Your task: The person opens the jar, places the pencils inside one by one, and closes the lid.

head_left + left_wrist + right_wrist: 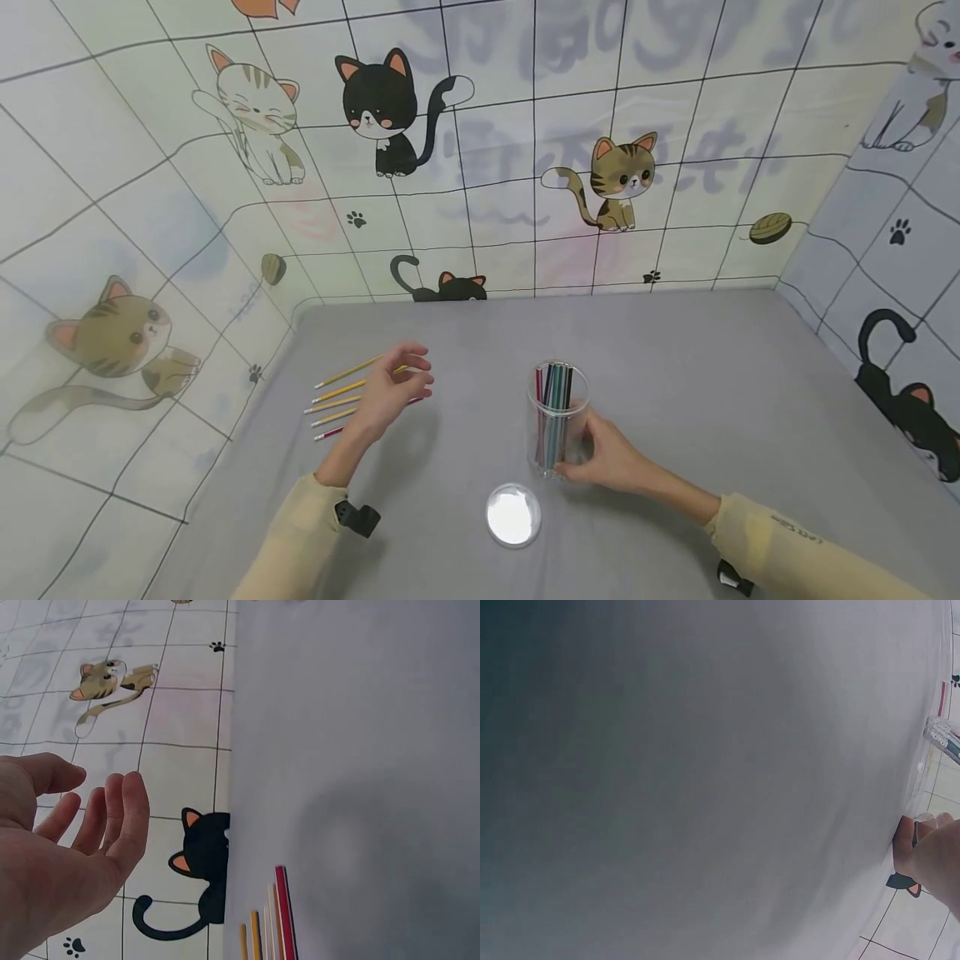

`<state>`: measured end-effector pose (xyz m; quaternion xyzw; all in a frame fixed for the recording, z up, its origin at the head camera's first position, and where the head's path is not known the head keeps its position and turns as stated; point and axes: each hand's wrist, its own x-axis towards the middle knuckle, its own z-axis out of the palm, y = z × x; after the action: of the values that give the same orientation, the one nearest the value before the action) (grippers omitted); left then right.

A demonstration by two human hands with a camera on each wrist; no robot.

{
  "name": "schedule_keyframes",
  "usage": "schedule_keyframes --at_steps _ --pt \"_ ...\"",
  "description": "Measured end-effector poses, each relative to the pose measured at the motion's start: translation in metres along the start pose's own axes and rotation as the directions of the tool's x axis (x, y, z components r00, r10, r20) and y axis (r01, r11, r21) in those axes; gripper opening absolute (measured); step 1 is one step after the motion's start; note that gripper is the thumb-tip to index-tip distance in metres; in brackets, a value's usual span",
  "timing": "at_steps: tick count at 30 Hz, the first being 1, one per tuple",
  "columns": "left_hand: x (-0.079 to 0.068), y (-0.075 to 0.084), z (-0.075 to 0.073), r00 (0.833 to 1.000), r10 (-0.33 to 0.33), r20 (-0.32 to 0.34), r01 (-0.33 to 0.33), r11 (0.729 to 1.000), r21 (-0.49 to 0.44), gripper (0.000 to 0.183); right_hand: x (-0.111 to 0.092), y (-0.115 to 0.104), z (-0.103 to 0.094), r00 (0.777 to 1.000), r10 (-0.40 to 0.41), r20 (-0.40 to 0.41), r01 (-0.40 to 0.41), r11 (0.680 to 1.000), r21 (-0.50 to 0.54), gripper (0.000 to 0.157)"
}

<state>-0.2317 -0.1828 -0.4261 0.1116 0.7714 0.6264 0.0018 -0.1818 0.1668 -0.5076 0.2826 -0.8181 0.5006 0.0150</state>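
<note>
In the head view my right hand (611, 454) grips a clear, round container (558, 425) low on its right side. Several slim pencils (556, 387) in teal, black and red stand inside it. My left hand (392, 390) hovers over a row of yellow pencils (337, 392) and one red pencil (327, 433), hiding their far ends. In the left wrist view that hand (82, 862) has loosely bent fingers with nothing between them. The right wrist view catches only part of my right hand (937, 859) and of the container (941, 739) at the edge.
A round, shiny disc like a lid (513, 515) lies just in front of the container on the grey tabletop (675, 358). Walls covered with a cat-print sheet (495, 183) enclose the table at the back and both sides.
</note>
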Motion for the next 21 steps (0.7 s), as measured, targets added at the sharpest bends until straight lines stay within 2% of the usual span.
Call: schedule_keyframes --at_steps 5,12,21 --pt "0.002 -0.011 -0.009 0.999 0.046 -0.015 -0.043 0.991 0.124 0.035 0.000 0.000 0.000 1.000 0.001 0.002 -0.001 1.000 0.002 0.071" --pt "0.005 -0.025 -0.018 0.987 0.157 -0.015 -0.147 0.947 0.287 0.032 0.000 0.002 0.000 1.000 0.008 0.002 -0.008 1.000 0.000 0.073" --pt "0.009 -0.046 -0.030 0.990 0.139 -0.003 -0.129 0.932 0.339 0.031 -0.001 0.002 0.000 1.000 -0.023 -0.007 0.023 1.000 0.003 0.074"
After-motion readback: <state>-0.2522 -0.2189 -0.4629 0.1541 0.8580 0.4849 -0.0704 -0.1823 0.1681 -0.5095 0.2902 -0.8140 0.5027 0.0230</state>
